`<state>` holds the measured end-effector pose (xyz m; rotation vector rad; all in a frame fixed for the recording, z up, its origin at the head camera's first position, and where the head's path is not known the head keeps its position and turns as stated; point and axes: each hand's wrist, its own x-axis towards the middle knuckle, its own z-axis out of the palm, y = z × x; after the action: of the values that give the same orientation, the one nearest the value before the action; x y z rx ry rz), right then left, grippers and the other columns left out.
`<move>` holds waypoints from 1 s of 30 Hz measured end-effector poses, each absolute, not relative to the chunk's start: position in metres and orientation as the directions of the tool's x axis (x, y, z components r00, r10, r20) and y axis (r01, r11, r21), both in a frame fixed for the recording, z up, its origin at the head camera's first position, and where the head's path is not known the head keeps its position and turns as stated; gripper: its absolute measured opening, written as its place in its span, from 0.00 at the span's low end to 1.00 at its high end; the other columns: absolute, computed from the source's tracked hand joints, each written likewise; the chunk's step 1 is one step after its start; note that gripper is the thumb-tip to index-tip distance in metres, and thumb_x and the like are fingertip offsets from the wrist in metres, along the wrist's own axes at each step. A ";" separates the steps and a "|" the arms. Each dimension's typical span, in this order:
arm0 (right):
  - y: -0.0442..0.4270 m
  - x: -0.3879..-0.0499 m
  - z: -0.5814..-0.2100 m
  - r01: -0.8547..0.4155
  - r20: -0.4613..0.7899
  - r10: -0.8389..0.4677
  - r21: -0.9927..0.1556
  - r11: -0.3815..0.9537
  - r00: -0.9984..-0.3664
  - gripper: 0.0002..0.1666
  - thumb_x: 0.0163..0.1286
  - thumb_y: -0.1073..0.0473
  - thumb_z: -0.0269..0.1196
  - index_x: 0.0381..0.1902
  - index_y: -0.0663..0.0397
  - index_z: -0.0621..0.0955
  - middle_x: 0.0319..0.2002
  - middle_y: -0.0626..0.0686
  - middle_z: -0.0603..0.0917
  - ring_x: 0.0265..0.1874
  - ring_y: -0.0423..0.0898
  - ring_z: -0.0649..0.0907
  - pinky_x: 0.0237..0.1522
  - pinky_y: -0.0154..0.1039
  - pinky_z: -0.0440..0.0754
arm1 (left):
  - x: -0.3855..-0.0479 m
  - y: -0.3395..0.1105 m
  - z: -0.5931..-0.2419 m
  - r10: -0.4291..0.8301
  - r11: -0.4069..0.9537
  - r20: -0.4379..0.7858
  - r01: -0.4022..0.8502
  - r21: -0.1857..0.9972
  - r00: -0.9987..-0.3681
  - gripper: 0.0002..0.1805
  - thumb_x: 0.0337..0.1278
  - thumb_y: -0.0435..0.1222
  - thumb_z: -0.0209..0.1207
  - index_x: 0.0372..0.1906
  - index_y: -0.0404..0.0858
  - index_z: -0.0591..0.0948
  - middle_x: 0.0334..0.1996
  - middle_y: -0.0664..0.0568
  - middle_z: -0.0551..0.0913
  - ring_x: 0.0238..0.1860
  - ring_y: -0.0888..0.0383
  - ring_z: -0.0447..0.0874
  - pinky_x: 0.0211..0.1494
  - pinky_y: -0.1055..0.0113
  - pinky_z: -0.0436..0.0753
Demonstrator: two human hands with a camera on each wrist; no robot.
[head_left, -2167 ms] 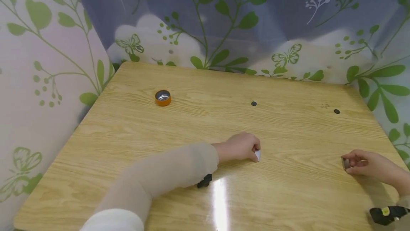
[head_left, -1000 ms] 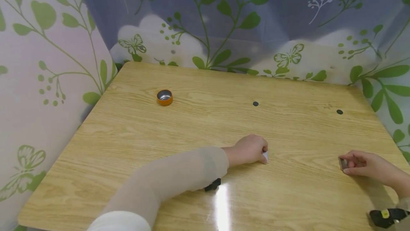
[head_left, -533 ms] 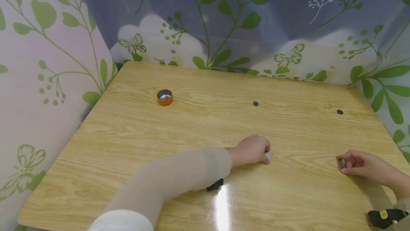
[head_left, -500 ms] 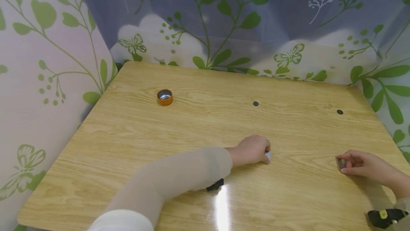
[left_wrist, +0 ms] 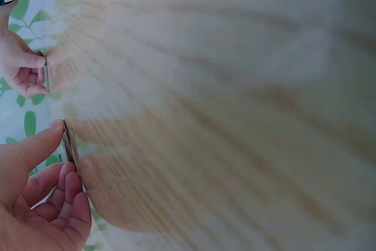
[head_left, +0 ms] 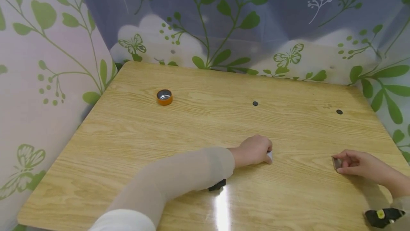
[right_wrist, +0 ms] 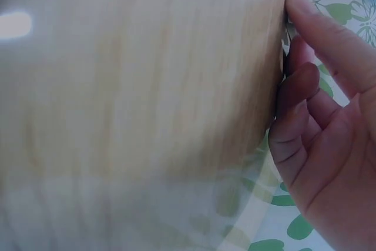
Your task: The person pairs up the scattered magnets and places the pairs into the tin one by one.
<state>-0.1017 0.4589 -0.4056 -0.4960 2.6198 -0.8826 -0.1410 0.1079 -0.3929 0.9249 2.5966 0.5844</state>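
One thin pale piece [head_left: 270,156] is pinched in the left hand [head_left: 254,150], fingers curled in and thumb closed up against them, so only a bit pokes out past the fingertips. That's a little right of centre over the wood-grain tabletop [head_left: 205,127]. Right hand [head_left: 360,165] has a pinch going too: thumb and fingertips hold a thin brownish-grey piece [head_left: 336,163] by its edges, near the right side. Both pieces are held roughly on edge, well apart from each other. Can't tell if either one's actually touching the wood.

Further back, a little black disc [head_left: 255,103] lies flat beyond the left hand, and a second disc [head_left: 339,111] lies beyond the right one. Over toward the back left sits an orange cup [head_left: 164,101], short, upright, shiny silver inside. Left arm's in a beige sleeve [head_left: 192,167] with a black gadget [head_left: 217,185] by the wrist. Behind everything there's a leafy backdrop [head_left: 224,10], green plants and butterflies on blue and white.
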 end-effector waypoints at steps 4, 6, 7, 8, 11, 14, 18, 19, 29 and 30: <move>0.457 -0.102 -0.405 -0.234 -0.176 -0.438 -0.642 0.730 -0.882 0.22 0.57 0.69 0.66 0.46 0.79 0.72 0.22 0.42 0.75 0.21 0.37 0.72 0.22 0.32 0.68 | -0.141 0.110 -0.394 0.647 0.712 -0.161 0.516 0.476 -0.745 0.10 0.49 0.43 0.68 0.29 0.43 0.79 0.24 0.62 0.74 0.25 0.66 0.69 0.28 0.78 0.68; 0.456 -0.102 -0.405 -0.227 -0.178 -0.436 -0.651 0.724 -0.882 0.23 0.57 0.69 0.66 0.46 0.80 0.72 0.22 0.42 0.75 0.21 0.37 0.72 0.22 0.32 0.68 | -0.141 0.110 -0.394 0.645 0.714 -0.162 0.515 0.474 -0.747 0.10 0.49 0.44 0.68 0.30 0.43 0.80 0.24 0.62 0.74 0.26 0.66 0.70 0.28 0.78 0.69; 0.455 -0.102 -0.405 -0.224 -0.182 -0.435 -0.651 0.725 -0.882 0.23 0.57 0.68 0.66 0.46 0.79 0.72 0.22 0.42 0.75 0.21 0.37 0.72 0.22 0.32 0.68 | -0.142 0.111 -0.395 0.646 0.713 -0.162 0.515 0.476 -0.746 0.10 0.49 0.44 0.68 0.30 0.43 0.80 0.25 0.61 0.74 0.26 0.66 0.70 0.29 0.78 0.69; 0.454 -0.102 -0.406 -0.225 -0.181 -0.435 -0.651 0.725 -0.882 0.23 0.57 0.68 0.66 0.46 0.79 0.72 0.22 0.42 0.75 0.20 0.37 0.72 0.22 0.32 0.68 | -0.142 0.111 -0.395 0.646 0.713 -0.160 0.515 0.476 -0.746 0.11 0.49 0.43 0.68 0.31 0.43 0.81 0.25 0.61 0.75 0.26 0.66 0.70 0.29 0.78 0.69; 0.453 -0.102 -0.406 -0.251 -0.163 -0.455 -0.651 0.716 -0.876 0.22 0.57 0.69 0.66 0.45 0.78 0.73 0.22 0.41 0.75 0.21 0.36 0.72 0.22 0.32 0.68 | -0.142 0.111 -0.394 0.640 0.718 -0.165 0.507 0.476 -0.751 0.11 0.48 0.44 0.68 0.34 0.42 0.83 0.28 0.62 0.77 0.28 0.67 0.71 0.30 0.79 0.69; 0.452 -0.104 -0.407 -0.279 -0.144 -0.480 -0.656 0.701 -0.866 0.20 0.57 0.69 0.66 0.45 0.76 0.74 0.22 0.40 0.75 0.21 0.36 0.73 0.23 0.31 0.68 | -0.142 0.110 -0.391 0.634 0.726 -0.174 0.503 0.469 -0.753 0.14 0.48 0.44 0.69 0.39 0.42 0.84 0.32 0.61 0.80 0.30 0.67 0.71 0.32 0.80 0.69; 0.453 -0.106 -0.406 -0.270 -0.160 -0.502 -0.685 0.676 -0.850 0.19 0.59 0.69 0.64 0.46 0.75 0.74 0.23 0.41 0.76 0.21 0.37 0.73 0.24 0.31 0.69 | -0.142 0.109 -0.389 0.644 0.722 -0.185 0.509 0.469 -0.743 0.16 0.48 0.43 0.69 0.43 0.41 0.85 0.38 0.59 0.82 0.32 0.68 0.72 0.34 0.80 0.70; 0.453 -0.106 -0.406 -0.264 -0.166 -0.505 -0.694 0.670 -0.847 0.19 0.60 0.69 0.64 0.46 0.74 0.74 0.23 0.42 0.76 0.21 0.37 0.73 0.24 0.32 0.69 | -0.142 0.110 -0.389 0.646 0.720 -0.184 0.513 0.467 -0.741 0.16 0.48 0.43 0.69 0.42 0.41 0.85 0.37 0.60 0.82 0.32 0.68 0.72 0.34 0.80 0.71; 0.451 -0.105 -0.404 -0.271 -0.154 -0.506 -0.696 0.666 -0.849 0.19 0.59 0.69 0.64 0.46 0.75 0.73 0.23 0.41 0.76 0.22 0.37 0.73 0.24 0.32 0.69 | -0.142 0.115 -0.390 0.665 0.712 -0.175 0.547 0.440 -0.726 0.11 0.49 0.44 0.68 0.25 0.43 0.81 0.22 0.61 0.75 0.24 0.66 0.67 0.26 0.78 0.68; 0.450 -0.106 -0.404 -0.276 -0.152 -0.506 -0.689 0.670 -0.849 0.20 0.59 0.69 0.64 0.46 0.76 0.73 0.23 0.41 0.76 0.22 0.37 0.73 0.24 0.32 0.69 | -0.143 0.115 -0.390 0.665 0.713 -0.176 0.547 0.438 -0.726 0.11 0.49 0.45 0.68 0.26 0.43 0.81 0.22 0.61 0.75 0.24 0.66 0.68 0.27 0.78 0.68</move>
<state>-0.1055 0.4502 -0.4040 -0.6185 2.5556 -0.9757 -0.1426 0.1152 -0.3899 0.9485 2.5994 0.5168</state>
